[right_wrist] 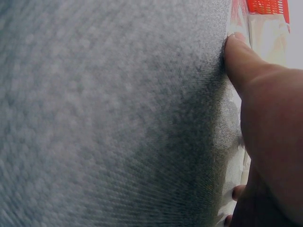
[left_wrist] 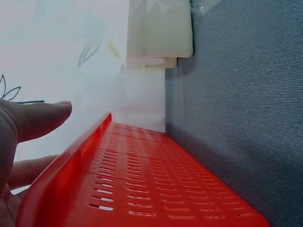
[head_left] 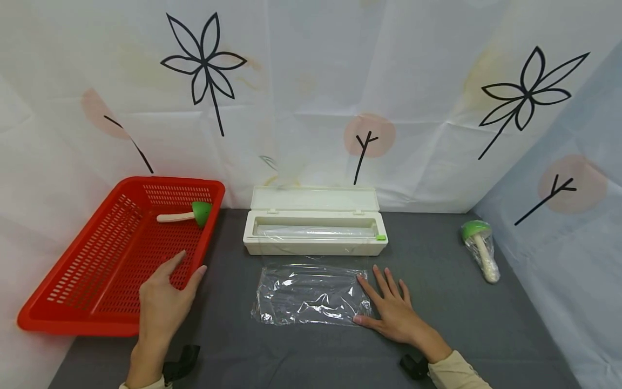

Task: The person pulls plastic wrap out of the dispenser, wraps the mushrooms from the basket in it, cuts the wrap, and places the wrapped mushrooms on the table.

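Note:
My left hand (head_left: 164, 302) hovers over the near right side of a red perforated basket (head_left: 167, 181), thumb by the rim, fingers extended, nothing held. Inside that basket lies a green-capped mushroom (head_left: 201, 214) with a pale stem. A sheet of cling film (head_left: 311, 297) stretches over the grey cloth from a white cling film dispenser (head_left: 311, 247). Spread flat, my right hand (head_left: 396, 313) touches the right edge of this film with its thumb and index finger. In the right wrist view the thumb (right_wrist: 241, 56) rests against the cloth.
The dispenser's lid (head_left: 315, 199) stands up against the patterned backdrop, and a green slider (head_left: 380, 237) sits at its right end. Far right lies another green-capped mushroom (head_left: 481, 251), wrapped in clear film. Fabric walls (head_left: 559, 270) bound the table.

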A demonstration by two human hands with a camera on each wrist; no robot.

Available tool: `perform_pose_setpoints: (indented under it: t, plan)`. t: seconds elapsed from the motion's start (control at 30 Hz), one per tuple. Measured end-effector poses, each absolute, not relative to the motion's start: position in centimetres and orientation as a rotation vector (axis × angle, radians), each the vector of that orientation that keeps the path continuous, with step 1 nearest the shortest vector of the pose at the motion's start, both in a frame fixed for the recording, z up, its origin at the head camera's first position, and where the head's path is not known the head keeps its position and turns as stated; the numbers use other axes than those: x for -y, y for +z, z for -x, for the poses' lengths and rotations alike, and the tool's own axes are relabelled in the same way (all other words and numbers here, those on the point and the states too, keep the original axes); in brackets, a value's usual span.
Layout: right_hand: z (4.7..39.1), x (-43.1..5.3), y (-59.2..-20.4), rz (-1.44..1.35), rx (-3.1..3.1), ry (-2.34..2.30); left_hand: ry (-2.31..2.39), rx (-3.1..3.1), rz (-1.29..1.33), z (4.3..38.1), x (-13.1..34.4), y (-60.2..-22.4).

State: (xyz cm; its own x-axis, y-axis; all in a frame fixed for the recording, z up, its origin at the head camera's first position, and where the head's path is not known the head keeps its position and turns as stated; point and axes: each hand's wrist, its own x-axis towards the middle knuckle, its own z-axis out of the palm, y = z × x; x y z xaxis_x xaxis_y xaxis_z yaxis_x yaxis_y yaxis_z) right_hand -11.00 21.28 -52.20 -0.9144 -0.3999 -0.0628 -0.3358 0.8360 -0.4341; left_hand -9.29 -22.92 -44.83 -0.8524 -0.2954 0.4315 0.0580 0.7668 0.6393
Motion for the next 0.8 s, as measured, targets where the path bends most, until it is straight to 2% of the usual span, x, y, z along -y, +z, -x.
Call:
perform_pose_setpoints:
  t: [0.37,0.8]
  plan:
    - [11.0,-21.3,-52.3,0.594,-2.883,-0.644,-0.887,2.438,-0.180,9.4,22.8,-44.7]
    - [11.0,-21.6,-52.1,0.610,-2.885,-0.632,-0.886,2.452,-0.080,11.2,21.3,-43.2]
